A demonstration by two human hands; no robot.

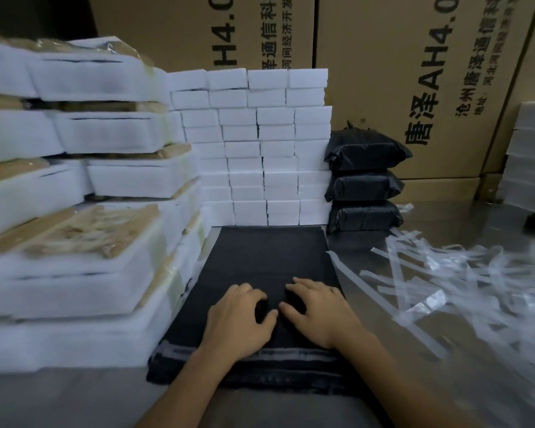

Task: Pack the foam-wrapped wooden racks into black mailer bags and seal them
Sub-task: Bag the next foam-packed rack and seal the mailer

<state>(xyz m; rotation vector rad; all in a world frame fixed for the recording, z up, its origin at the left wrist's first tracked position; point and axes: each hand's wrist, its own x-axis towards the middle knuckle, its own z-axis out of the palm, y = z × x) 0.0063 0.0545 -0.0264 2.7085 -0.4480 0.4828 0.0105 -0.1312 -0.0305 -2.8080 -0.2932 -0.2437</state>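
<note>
Left hand (240, 322): palm down on the flat stack of black plastic mailer bags (269, 261), fingers bent, tips pressing or plucking at the top bag; whether it pinches the film cannot be told.
Right hand (317, 312): same posture, just beside the left, thumbs nearly meeting.
Mailer bags: lie directly under both hands, reaching away from the person; pale adhesive strip at the near edge, by the wrists.
Grey worktop (59, 396): carries everything.
Foam-wrapped wooden racks (74, 242): white foam with tan wood showing, piled high left of the bags, touching their edge.
Small white foam blocks (260, 149): stacked as a wall behind the bags.
Three sealed black parcels (365, 186): stacked right of the wall.
Clear peeled liner strips (445, 282): heaped right of the hands.
Printed brown cardboard cartons (414, 72): at the back.
</note>
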